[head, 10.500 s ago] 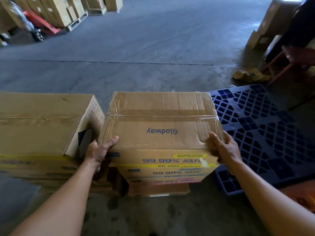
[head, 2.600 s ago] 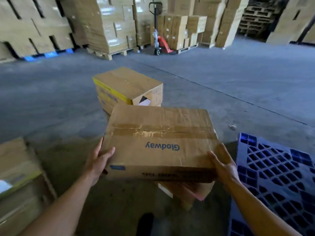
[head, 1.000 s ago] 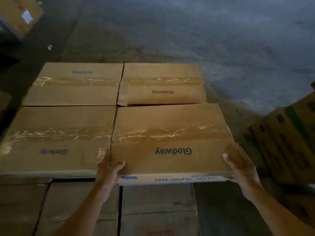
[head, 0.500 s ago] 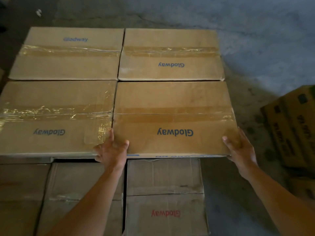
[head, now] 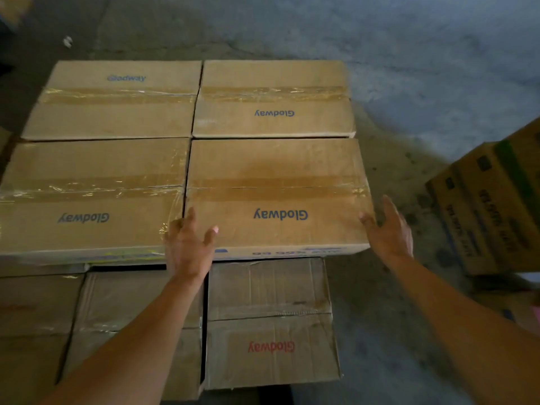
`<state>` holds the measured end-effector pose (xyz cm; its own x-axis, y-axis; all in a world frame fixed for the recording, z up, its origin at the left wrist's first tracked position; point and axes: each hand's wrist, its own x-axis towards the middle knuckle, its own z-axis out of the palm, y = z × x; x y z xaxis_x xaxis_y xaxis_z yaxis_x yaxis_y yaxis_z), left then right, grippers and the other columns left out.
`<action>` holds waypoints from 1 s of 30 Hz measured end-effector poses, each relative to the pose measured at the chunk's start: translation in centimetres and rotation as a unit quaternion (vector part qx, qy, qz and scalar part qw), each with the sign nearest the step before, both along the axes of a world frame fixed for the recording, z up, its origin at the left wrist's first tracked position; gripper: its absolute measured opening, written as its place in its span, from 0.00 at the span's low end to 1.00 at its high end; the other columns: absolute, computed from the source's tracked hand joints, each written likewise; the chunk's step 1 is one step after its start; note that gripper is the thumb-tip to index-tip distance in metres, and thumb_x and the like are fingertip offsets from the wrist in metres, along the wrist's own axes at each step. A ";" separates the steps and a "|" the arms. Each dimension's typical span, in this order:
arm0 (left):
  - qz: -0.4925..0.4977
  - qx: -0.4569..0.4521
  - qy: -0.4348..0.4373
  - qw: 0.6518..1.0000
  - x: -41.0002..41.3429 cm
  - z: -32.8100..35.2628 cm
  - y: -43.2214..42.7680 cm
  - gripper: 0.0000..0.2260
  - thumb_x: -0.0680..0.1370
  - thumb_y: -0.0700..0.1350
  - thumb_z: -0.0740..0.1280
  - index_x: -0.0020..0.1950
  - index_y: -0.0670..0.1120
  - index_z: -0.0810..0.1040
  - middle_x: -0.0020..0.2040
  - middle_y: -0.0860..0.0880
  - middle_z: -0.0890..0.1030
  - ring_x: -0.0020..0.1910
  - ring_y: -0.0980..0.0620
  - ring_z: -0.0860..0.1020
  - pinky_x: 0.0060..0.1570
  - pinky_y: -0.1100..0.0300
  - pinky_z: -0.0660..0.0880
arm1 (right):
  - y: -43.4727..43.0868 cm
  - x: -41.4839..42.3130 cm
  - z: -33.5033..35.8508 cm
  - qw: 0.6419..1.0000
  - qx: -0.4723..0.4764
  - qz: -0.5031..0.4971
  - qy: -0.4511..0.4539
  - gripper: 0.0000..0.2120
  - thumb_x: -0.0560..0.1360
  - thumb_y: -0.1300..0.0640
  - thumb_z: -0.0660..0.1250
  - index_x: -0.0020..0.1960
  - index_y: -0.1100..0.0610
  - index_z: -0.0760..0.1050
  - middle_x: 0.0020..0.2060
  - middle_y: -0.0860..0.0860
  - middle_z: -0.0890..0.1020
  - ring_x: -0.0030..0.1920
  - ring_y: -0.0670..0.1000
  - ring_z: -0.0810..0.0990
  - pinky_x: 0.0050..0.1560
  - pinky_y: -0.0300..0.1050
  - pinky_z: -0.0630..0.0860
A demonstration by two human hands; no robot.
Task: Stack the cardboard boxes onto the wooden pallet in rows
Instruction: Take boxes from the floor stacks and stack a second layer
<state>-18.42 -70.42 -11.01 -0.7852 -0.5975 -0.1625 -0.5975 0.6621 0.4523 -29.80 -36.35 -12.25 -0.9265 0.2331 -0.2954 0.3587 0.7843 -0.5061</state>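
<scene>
A brown Glodway box (head: 274, 171) lies flat in the near right place of the top layer, beside three like boxes: one to its left (head: 87, 182), two behind (head: 117, 112) (head: 271, 103). My left hand (head: 188, 247) rests with straight fingers on the box's near left corner. My right hand (head: 390, 229) hovers open at its near right corner, fingers spread, just off the cardboard. A lower layer of boxes (head: 268, 317) juts out toward me under the top one. The pallet itself is hidden beneath the stack.
Another pile of printed cartons (head: 491, 206) stands on the floor at the right. Grey concrete floor (head: 409, 68) stretches beyond and to the right of the stack. A small white scrap (head: 67, 40) lies at the far left.
The carried box has been set down on the stack next to its neighbours. My right hand has come off its corner and opened; my left hand has flattened on top.
</scene>
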 end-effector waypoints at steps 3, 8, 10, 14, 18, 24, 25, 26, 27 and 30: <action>-0.062 0.011 0.069 0.996 1.1 4.3 2.5 0.24 0.80 0.50 0.68 0.74 0.41 0.72 0.67 0.38 0.76 0.64 0.37 0.75 0.62 0.45 0.74 | 1.1 1.8 4.3 0.997 0.005 0.033 0.068 0.31 0.80 0.41 0.64 0.79 0.50 0.61 0.74 0.57 0.70 0.72 0.62 0.69 0.67 0.63 0.70; -0.128 0.010 0.172 0.977 3.7 13.7 8.5 0.19 0.79 0.50 0.68 0.69 0.44 0.77 0.65 0.43 0.80 0.57 0.39 0.81 0.57 0.49 0.77 | 5.3 7.5 13.1 0.983 -0.002 0.042 0.181 0.17 0.81 0.42 0.62 0.65 0.51 0.71 0.60 0.57 0.77 0.52 0.53 0.73 0.47 0.49 0.71; -0.181 -0.015 0.200 0.963 5.9 17.5 11.7 0.21 0.79 0.51 0.65 0.68 0.41 0.78 0.63 0.41 0.81 0.55 0.38 0.81 0.55 0.46 0.79 | 8.4 11.1 16.9 0.975 -0.006 0.046 0.217 0.15 0.81 0.42 0.62 0.61 0.50 0.72 0.54 0.55 0.77 0.50 0.55 0.75 0.47 0.50 0.73; -0.247 -0.054 0.236 0.938 11.1 23.7 20.0 0.23 0.78 0.53 0.64 0.68 0.40 0.77 0.62 0.39 0.81 0.58 0.37 0.80 0.55 0.46 0.78 | 16.9 20.1 24.2 0.961 0.015 0.025 0.273 0.16 0.81 0.44 0.62 0.64 0.52 0.73 0.55 0.55 0.76 0.56 0.60 0.76 0.50 0.50 0.73; -0.303 -0.041 0.251 0.918 15.3 28.6 30.5 0.21 0.79 0.54 0.66 0.71 0.47 0.75 0.64 0.42 0.79 0.57 0.40 0.79 0.52 0.51 0.76 | 27.4 29.3 30.2 0.957 0.042 -0.037 0.283 0.19 0.81 0.42 0.61 0.68 0.50 0.72 0.62 0.55 0.77 0.61 0.58 0.76 0.59 0.58 0.76; -0.431 0.023 0.281 0.857 19.4 33.7 47.5 0.28 0.75 0.59 0.61 0.69 0.45 0.77 0.63 0.42 0.81 0.60 0.39 0.80 0.58 0.49 0.76 | 42.9 41.4 34.5 0.936 0.072 -0.154 0.308 0.22 0.80 0.42 0.64 0.71 0.50 0.70 0.67 0.53 0.75 0.65 0.55 0.75 0.65 0.52 0.74; -0.449 0.036 0.278 0.849 19.9 34.2 50.1 0.28 0.74 0.60 0.61 0.69 0.45 0.77 0.64 0.43 0.81 0.61 0.40 0.80 0.59 0.51 0.75 | 45.0 42.9 34.7 0.928 0.076 -0.182 0.316 0.23 0.80 0.41 0.63 0.71 0.50 0.70 0.67 0.54 0.75 0.65 0.56 0.75 0.64 0.50 0.72; -0.469 0.051 0.273 0.838 20.2 34.5 52.6 0.28 0.74 0.60 0.61 0.69 0.46 0.77 0.64 0.43 0.80 0.61 0.41 0.79 0.60 0.52 0.74 | 46.9 44.2 34.8 0.920 0.080 -0.212 0.320 0.23 0.80 0.41 0.62 0.71 0.50 0.70 0.68 0.54 0.74 0.65 0.57 0.74 0.62 0.50 0.70; -0.491 0.068 0.268 0.826 20.4 34.6 55.2 0.28 0.74 0.60 0.61 0.69 0.46 0.77 0.64 0.43 0.80 0.62 0.42 0.79 0.60 0.53 0.74 | 48.8 45.4 34.7 0.912 0.083 -0.242 0.321 0.23 0.80 0.41 0.62 0.71 0.50 0.70 0.69 0.55 0.74 0.66 0.58 0.73 0.61 0.51 0.69; -0.543 0.103 0.248 0.796 20.2 34.3 62.2 0.28 0.74 0.59 0.62 0.68 0.44 0.77 0.64 0.43 0.80 0.61 0.42 0.79 0.60 0.51 0.74 | 53.9 48.2 33.5 0.891 0.092 -0.308 0.322 0.23 0.80 0.40 0.61 0.70 0.51 0.72 0.68 0.57 0.75 0.64 0.59 0.75 0.56 0.51 0.71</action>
